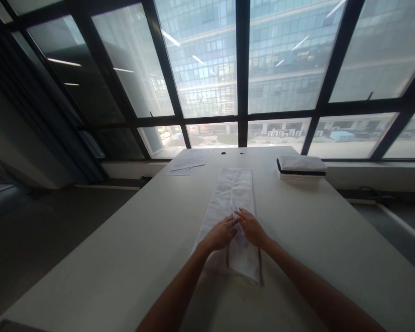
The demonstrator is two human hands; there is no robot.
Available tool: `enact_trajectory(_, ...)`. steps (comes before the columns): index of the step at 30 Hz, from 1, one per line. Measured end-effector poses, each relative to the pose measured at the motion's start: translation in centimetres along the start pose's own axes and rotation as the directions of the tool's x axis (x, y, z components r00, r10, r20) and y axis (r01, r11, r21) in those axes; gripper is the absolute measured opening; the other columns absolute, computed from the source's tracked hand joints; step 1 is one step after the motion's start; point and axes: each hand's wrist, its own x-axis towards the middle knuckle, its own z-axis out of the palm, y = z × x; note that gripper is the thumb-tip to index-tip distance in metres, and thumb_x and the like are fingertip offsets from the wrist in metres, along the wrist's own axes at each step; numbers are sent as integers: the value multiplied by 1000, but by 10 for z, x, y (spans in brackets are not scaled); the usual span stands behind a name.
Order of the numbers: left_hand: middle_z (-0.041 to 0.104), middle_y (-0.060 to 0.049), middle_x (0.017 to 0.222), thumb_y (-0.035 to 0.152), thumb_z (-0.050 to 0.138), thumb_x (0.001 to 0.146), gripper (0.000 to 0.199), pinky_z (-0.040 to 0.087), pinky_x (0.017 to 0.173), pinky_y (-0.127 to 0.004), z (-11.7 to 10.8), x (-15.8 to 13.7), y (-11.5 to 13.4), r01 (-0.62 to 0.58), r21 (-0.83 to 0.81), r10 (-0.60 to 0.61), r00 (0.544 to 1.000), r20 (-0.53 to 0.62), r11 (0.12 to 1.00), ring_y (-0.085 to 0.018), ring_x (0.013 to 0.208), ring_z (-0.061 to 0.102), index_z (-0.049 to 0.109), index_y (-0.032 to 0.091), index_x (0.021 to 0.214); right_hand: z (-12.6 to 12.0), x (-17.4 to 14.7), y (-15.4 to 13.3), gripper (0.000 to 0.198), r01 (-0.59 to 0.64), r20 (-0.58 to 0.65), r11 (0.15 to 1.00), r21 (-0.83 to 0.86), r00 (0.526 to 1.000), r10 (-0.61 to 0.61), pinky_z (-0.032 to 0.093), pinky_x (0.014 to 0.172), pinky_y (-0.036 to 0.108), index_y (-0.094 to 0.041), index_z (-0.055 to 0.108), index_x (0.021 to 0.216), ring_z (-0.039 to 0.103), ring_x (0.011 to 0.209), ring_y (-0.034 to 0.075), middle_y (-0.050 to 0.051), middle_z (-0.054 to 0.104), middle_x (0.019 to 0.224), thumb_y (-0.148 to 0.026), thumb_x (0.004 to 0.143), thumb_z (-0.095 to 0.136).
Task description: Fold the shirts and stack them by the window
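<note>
A long white cloth (242, 189) lies lengthwise on the table, folded into a strip with a seam running up its middle. Dark trim shows at its near end. My left hand (222, 233) rests on the cloth left of the seam, thumb apart from the stretched fingers. From the other side, my right hand (251, 227) lies on the cloth, its fingers extended toward the seam. The fingertips of both hands meet or nearly touch there. Whether any fabric is caught between the fingers is too small to make out.
The cloth lies on a large white table (141, 258). A stack of folded white cloths (301, 165) with a dark band sits at the far right. Paper sheets (188, 160) lie at the far left. Behind stands a dark-framed window (207, 60), with a curtain (38, 101) at left.
</note>
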Motion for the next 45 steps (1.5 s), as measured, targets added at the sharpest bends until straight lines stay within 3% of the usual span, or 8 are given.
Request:
enact_trajectory(2, 58, -3, 146, 24, 44, 99, 46, 41, 115, -36, -13, -8, -20, -47, -100, 39, 996, -77, 994, -19, 134, 54, 54, 27, 144, 11, 6, -10, 53, -36, 62, 997, -62, 997, 40, 31, 119, 49, -21, 58, 143, 36, 147, 27, 12, 48, 153, -47, 106, 29)
enact_trajectory(5, 60, -6, 143, 21, 44, 99, 42, 38, 118, -39, -12, -15, -46, 51, -81, -68, 974, -215, 995, -20, 136, 52, 61, 22, 137, 28, 18, -25, 49, -106, 103, 978, -182, 987, 126, 26, 119, 51, -20, 57, 143, 30, 149, 31, 14, 44, 156, -42, 105, 35)
enact_trajectory(12, 57, -5, 146, 22, 47, 99, 42, 32, 121, -45, 8, -19, -66, 75, -4, -75, 974, -213, 997, -21, 141, 46, 59, 26, 139, 46, 44, -47, 62, -293, 51, 928, -230, 949, 312, 22, 120, 50, -6, 44, 150, 26, 151, 34, 23, 34, 160, -46, 102, 41)
enact_trajectory(21, 56, -2, 147, 24, 46, 100, 41, 32, 122, -41, 6, -21, -62, 81, 3, -78, 972, -221, 997, -19, 142, 45, 61, 29, 138, -60, 16, 25, 68, -285, -319, 958, 41, 905, 283, 34, 117, 43, -5, 55, 142, 48, 138, 29, 21, 54, 147, -53, 98, 34)
enact_trajectory(27, 56, -1, 148, 26, 46, 100, 41, 31, 122, -41, 6, -20, -61, 103, -9, -103, 971, -216, 995, -20, 142, 45, 61, 31, 137, -92, -41, 78, 59, -429, -305, 903, -21, 863, 403, 39, 113, 47, -13, 64, 131, 56, 130, 31, 16, 65, 135, -49, 93, 38)
enact_trajectory(34, 56, -2, 148, 28, 44, 101, 40, 32, 122, -42, 9, -19, -64, 102, 15, -96, 970, -223, 995, -20, 142, 45, 61, 28, 137, -83, -53, 73, 56, -435, -264, 801, -411, 898, 352, 30, 119, 42, -2, 60, 135, 42, 141, 32, 24, 50, 148, -34, 92, 44)
enact_trajectory(41, 46, -6, 156, 37, 44, 102, 50, 26, 123, -47, 9, -21, -58, 123, 129, -103, 983, -150, 984, -24, 147, 36, 48, 22, 149, -38, -20, 25, 57, -306, -79, 830, -467, 949, 305, 26, 119, 49, -10, 49, 148, 25, 151, 34, 20, 35, 160, -35, 97, 44)
enact_trajectory(45, 35, -7, 162, 41, 41, 103, 55, 19, 124, -51, 12, -25, -45, 151, 210, -134, 986, -94, 966, -27, 152, 25, 39, 22, 155, -29, -8, 24, 61, -296, -39, 798, -525, 945, 325, 19, 119, 54, -7, 41, 153, 16, 153, 35, 23, 23, 164, -37, 100, 42)
